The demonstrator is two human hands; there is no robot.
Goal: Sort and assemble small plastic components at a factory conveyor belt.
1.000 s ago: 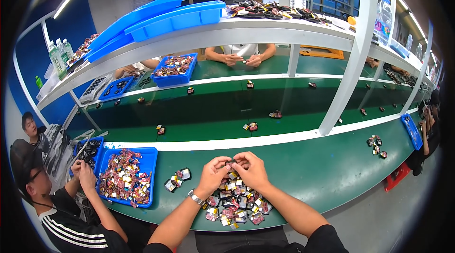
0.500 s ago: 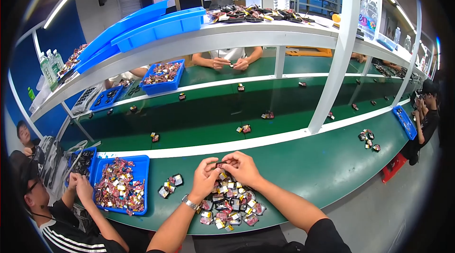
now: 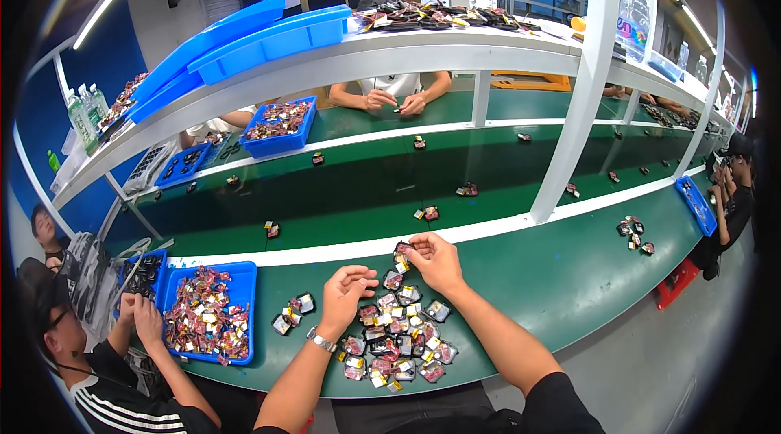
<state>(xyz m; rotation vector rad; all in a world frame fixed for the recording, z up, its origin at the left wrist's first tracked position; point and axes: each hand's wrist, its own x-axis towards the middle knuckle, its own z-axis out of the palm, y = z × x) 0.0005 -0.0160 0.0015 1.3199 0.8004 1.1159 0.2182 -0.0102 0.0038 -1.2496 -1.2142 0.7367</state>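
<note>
My right hand (image 3: 433,261) pinches a small black-framed electronic module (image 3: 400,248) with a red circuit board between thumb and fingers, just past the far end of a pile. My left hand (image 3: 348,294) is off to the left of it, fingers loosely curled and apart from the thumb, with nothing in them. Between my forearms lies the pile of similar modules (image 3: 396,325) on the green work surface, showing black frames, red boards and white and yellow labels. The pile's near end sits close to the table edge.
Left of me stands a blue tray (image 3: 254,312) of modules, beside a co-worker's hands (image 3: 140,316). Small groups of modules (image 3: 291,312) lie left and right. Past a white rail (image 3: 342,253), modules sit on a green belt (image 3: 350,198). A white post (image 3: 576,100) holds up the shelf.
My hands have parted: the right moved up and right with the module, and the left let go and drew back left. Modules on the belt have shifted slightly right.
</note>
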